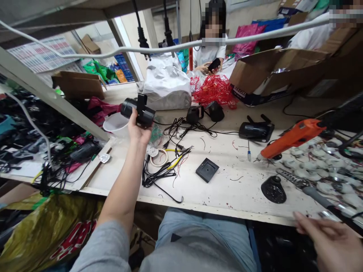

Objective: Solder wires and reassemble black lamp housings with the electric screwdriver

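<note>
My left hand [138, 132] is closed round a black cylindrical lamp housing [146, 114] with a bracket on top, held above the bench at left. A black cord runs from its right end toward a cable tangle [177, 128]. Low at the right, near the bench's front edge, my right hand [334, 238] has loosely bent fingers and nothing visible in them. Closest to it are a soldering iron [317, 196] with its handle toward the hand, and a black cone-shaped part [273, 189]. A square black tray-like piece [207, 169] lies mid-bench.
An orange glue gun [293, 139] hangs over many round white parts [326, 162] at right. Another black lamp housing [256, 131] and a screwdriver [249, 155] lie nearby. Behind are red wires [215, 90] and a cardboard box [255, 75]. A person [210, 53] sits opposite.
</note>
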Demonstrator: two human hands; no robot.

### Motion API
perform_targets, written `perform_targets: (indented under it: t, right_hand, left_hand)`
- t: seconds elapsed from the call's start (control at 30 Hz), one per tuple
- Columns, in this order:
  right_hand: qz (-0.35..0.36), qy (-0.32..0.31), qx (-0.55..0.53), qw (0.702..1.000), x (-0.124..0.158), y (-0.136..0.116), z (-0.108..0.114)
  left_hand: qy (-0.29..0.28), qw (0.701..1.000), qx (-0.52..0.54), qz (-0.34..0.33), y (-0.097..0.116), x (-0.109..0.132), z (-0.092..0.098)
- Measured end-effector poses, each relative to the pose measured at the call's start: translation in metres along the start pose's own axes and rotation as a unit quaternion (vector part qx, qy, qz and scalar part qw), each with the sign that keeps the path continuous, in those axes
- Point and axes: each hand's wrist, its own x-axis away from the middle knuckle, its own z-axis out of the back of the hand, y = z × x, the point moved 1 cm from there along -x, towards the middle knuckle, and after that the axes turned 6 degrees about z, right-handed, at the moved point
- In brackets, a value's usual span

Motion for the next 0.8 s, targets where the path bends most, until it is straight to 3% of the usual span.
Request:
perform_targets:
  t: [0.03,0.07,0.13,0.2,0.3,0.43,0.53,0.63,0.8]
  right_hand:
    - [-0.06,-0.005,-0.012,0.998,0.013,-0.005,-0.006]
    - [-0.122,-0.063,-0.022,0.99,0.024,-0.012,-0.016]
    - [-0.167,-0.156,-0.058,0.972,0.033,-0.035,-0.047]
    - [-0.123,-0.242,-0.056,0.961,0.019,-0.061,-0.092]
    - [0.024,-0.321,-0.006,0.947,-0.039,-0.093,-0.187]
    - [0.051,-0.345,-0.002,0.937,-0.12,-0.112,-0.321]
    - [0.079,-0.423,-0.042,0.902,-0.145,-0.122,-0.389]
    - [0.12,-0.461,-0.087,0.875,-0.151,-0.129,-0.414]
    - [0.217,-0.414,-0.129,0.874,-0.162,-0.136,-0.399]
  left_hand:
    - [-0.011,1.0,0.004,0.009,0.0,0.001,0.001]
    - [-0.026,1.0,0.009,0.016,0.0,0.002,0.002]
    - [-0.052,0.998,0.019,0.027,0.0,0.003,0.003]
    - [-0.067,0.997,0.03,0.038,-0.001,0.005,0.003]
    - [-0.072,0.995,0.044,0.06,-0.001,0.007,0.0]
    - [-0.079,0.991,0.058,0.095,0.004,0.013,-0.003]
    - [-0.085,0.986,0.061,0.134,0.01,0.018,-0.004]
    - [-0.082,0.982,0.06,0.162,0.016,0.021,-0.001]
    - [-0.087,0.985,0.055,0.142,0.019,0.015,0.005]
